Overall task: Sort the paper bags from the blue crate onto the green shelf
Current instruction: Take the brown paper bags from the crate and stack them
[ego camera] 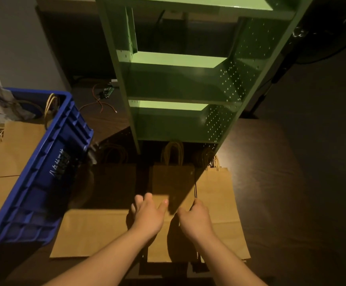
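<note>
Crate (44, 172) left of shelf (178, 89); bags (215, 203) before shelf.

A blue crate (44, 172) of ribbed plastic stands at the left, tilted in this view, with brown paper bags (13, 153) lying flat inside it, their twisted handles showing near its far wall. The green shelf (178, 83) rises in the middle, with several tiers and perforated side panels. At its foot three flat brown paper bags lie side by side on the floor, handles pointing toward the shelf: a wide left bag (93, 232), a narrower middle bag (172, 182) and a right bag (223, 203).
</note>
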### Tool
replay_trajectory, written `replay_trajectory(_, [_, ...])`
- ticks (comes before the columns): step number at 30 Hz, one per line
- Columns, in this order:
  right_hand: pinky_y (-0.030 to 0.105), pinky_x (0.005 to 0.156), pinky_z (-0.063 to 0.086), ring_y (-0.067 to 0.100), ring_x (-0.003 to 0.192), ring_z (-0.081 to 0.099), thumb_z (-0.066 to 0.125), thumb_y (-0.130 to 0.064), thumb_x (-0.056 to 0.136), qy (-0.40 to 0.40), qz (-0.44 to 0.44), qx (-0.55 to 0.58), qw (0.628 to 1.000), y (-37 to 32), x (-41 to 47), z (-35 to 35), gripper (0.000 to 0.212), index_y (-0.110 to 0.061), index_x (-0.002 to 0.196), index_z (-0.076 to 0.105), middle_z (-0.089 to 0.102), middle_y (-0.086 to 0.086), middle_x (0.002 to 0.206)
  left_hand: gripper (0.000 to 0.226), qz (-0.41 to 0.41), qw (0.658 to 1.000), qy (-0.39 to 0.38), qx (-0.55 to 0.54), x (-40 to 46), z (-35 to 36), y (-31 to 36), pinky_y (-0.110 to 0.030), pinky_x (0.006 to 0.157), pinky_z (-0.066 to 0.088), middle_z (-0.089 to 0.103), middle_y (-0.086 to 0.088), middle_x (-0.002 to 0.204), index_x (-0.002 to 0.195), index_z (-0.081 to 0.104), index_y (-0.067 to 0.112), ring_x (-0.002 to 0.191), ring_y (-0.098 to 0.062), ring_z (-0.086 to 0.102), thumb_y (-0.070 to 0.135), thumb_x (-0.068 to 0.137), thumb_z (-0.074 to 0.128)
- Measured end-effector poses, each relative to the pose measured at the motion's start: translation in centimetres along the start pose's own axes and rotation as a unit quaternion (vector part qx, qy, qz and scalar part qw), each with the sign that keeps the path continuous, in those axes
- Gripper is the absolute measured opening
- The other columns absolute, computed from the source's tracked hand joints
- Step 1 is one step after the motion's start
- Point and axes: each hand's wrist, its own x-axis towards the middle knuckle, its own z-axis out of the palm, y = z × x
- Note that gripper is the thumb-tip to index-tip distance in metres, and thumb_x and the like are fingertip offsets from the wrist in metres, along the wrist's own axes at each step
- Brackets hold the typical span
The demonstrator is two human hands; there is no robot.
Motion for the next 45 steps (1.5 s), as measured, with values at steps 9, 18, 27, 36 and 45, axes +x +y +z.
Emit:
replay_trajectory(9, [0.029, 0.108, 0.041, 0.014, 0.133, 0.046, 0.06, -0.027, 0.099, 0.003, -0.062, 0.008, 0.998, 0.4, -0.5, 0.0, 0.059, -0.022, 0.153, 0.038, 0.048, -0.003, 0.146, 0.07, -0.036, 0.995, -0.024, -0.089, 0.8, 0.7, -1.1, -0.055, 0.119, 0.033, 0.022, -0.003, 0.165, 0.159, 0.028, 0.019, 0.152, -0.031, 0.026, 0.06, 0.103, 0.041])
replay_trajectory(18, [0.038, 0.109, 0.049, 0.018, 0.128, 0.053, 0.06, -0.025, 0.099, 0.067, -0.089, 0.012, 0.994, 0.6, -0.4, -1.0, 0.056, -0.016, 0.151, 0.041, 0.045, 0.003, 0.148, 0.074, -0.05, 0.988, -0.025, -0.147, 0.9, 0.0, -1.8, -0.053, 0.121, 0.032, 0.015, -0.005, 0.17, 0.162, 0.02, 0.018, 0.154, -0.031, 0.025, 0.058, 0.103, 0.043])
replay_trajectory(27, [0.039, 0.115, 0.04, 0.02, 0.135, 0.042, 0.059, -0.026, 0.098, 0.132, -0.09, -0.043, 0.986, 2.1, 0.3, -2.1, 0.048, -0.018, 0.144, 0.046, 0.047, 0.002, 0.141, 0.078, -0.05, 0.983, 0.005, -0.177, 0.5, -0.3, -2.4, -0.052, 0.123, 0.027, 0.013, -0.003, 0.172, 0.165, 0.014, 0.019, 0.156, -0.03, 0.021, 0.061, 0.104, 0.038])
replay_trajectory(36, [0.051, 0.12, 0.028, 0.031, 0.143, 0.036, 0.056, -0.051, 0.092, 0.203, 0.004, -0.167, 0.965, 7.3, 2.1, -6.2, 0.075, -0.012, 0.152, 0.03, 0.042, 0.011, 0.152, 0.069, -0.07, 0.972, 0.013, -0.222, 0.4, 0.3, -3.4, -0.055, 0.12, 0.031, 0.031, -0.004, 0.166, 0.162, 0.026, 0.024, 0.151, -0.03, 0.032, 0.062, 0.105, 0.031])
replay_trajectory(45, [0.047, 0.097, 0.056, 0.022, 0.117, 0.056, 0.066, -0.036, 0.091, 0.138, 0.011, -0.041, 0.99, 7.8, 1.5, -5.1, 0.052, -0.02, 0.137, 0.047, 0.052, 0.001, 0.125, 0.099, -0.118, 0.94, -0.06, -0.316, 1.3, 1.2, -4.3, -0.055, 0.119, 0.035, 0.042, 0.007, 0.16, 0.157, 0.035, 0.041, 0.145, -0.024, 0.042, 0.091, 0.071, 0.031])
